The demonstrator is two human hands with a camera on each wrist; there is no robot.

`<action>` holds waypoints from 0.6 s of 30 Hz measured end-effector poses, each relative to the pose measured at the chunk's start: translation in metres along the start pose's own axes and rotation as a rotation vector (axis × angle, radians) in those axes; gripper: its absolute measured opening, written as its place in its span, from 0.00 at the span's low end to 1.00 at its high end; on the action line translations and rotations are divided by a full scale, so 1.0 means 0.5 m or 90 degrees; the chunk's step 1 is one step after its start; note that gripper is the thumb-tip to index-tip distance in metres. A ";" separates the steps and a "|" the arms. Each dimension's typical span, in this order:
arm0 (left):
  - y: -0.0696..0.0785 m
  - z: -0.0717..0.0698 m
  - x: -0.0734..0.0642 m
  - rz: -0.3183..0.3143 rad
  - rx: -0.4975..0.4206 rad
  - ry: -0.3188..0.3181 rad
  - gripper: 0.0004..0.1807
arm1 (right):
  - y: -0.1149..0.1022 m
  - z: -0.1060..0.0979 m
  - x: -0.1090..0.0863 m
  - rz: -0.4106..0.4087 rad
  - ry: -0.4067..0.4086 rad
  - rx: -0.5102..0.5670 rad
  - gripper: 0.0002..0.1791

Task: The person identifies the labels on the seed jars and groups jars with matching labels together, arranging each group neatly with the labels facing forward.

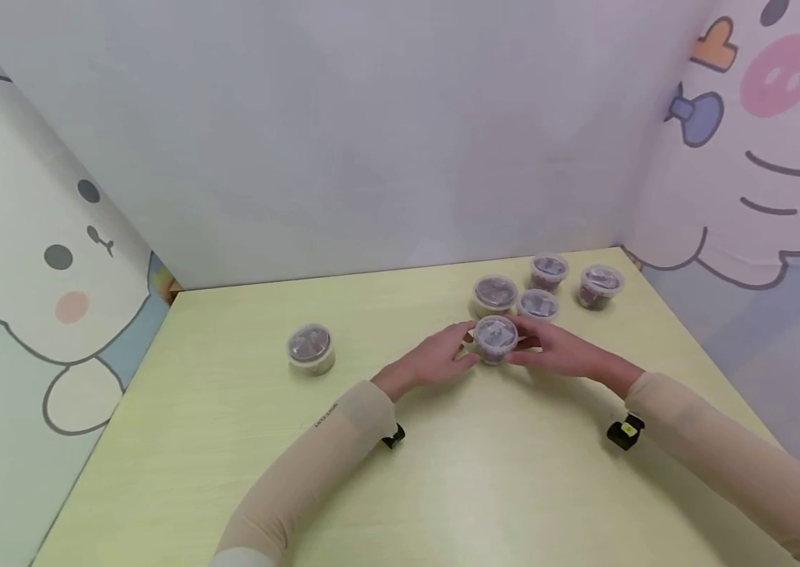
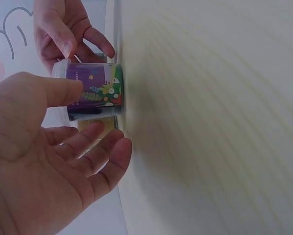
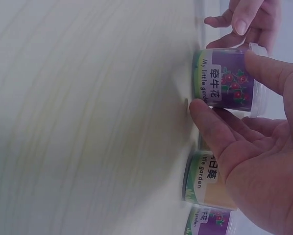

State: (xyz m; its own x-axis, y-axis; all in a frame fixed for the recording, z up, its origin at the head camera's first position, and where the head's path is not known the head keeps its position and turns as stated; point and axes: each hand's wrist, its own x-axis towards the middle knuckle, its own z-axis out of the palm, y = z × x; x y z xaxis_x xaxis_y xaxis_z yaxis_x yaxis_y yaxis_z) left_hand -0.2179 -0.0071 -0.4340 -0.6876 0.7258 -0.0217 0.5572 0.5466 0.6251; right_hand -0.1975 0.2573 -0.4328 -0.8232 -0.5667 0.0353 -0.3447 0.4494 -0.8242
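A small lidded planting tub (image 1: pixel 495 340) with a purple "My little garden" label stands upright on the table between both hands. My left hand (image 1: pixel 446 352) is at its left side, fingers loosely bent and spread. In the left wrist view the left thumb (image 2: pixel 63 91) overlaps the label while the other fingers stay apart from the tub. My right hand (image 1: pixel 559 350) flanks the opposite side, its fingers relaxed. Across the lid end lies the right thumb (image 3: pixel 266 71) in the right wrist view, with a fingertip close to the base.
Just behind stand two tubs, one wider (image 1: pixel 495 294) and one smaller (image 1: pixel 538 304). Farther right are two purple tubs, one at the back (image 1: pixel 549 271) and one near the edge (image 1: pixel 599 285). Another tub (image 1: pixel 311 349) sits alone at left on the yellow table (image 1: pixel 230 472). Walls enclose the back and sides.
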 end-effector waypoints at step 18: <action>0.004 -0.039 -0.030 0.013 0.006 0.024 0.35 | -0.035 -0.016 0.014 0.071 -0.017 0.018 0.42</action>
State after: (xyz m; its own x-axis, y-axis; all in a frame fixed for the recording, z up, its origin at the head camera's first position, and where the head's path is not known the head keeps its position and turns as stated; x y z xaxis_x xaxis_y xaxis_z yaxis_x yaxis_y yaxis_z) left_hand -0.2156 -0.0251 -0.4174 -0.6931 0.7205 0.0209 0.5759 0.5361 0.6173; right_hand -0.2008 0.2510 -0.4135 -0.8434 -0.5326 -0.0715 -0.2387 0.4905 -0.8381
